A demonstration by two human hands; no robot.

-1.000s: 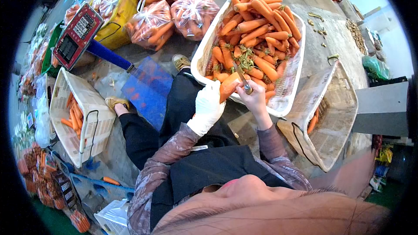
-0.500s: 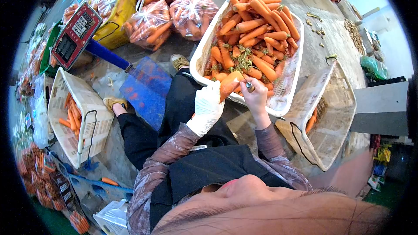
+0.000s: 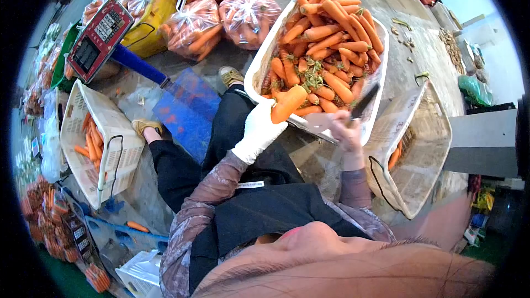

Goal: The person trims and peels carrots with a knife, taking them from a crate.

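Concrete floor (image 3: 406,69); by the crate's (image 3: 259,69) near edge, left hand (image 3: 260,132) grips carrot (image 3: 290,103), right hand (image 3: 346,132) knife (image 3: 365,102): seemingly trimming, needing careful aim.

The left hand (image 3: 258,132) holds a carrot (image 3: 290,103), the right hand (image 3: 347,131) a knife (image 3: 365,102).

From where I stand, cool light is brightest on the pale wall (image 3: 491,55); the lower right lies dark. Glare streaks the plastic bags (image 3: 249,19). Blur smears the right hand (image 3: 346,132) and knife (image 3: 365,101); the held carrot (image 3: 288,105) is crisper. Wide-angle margins bow into black.
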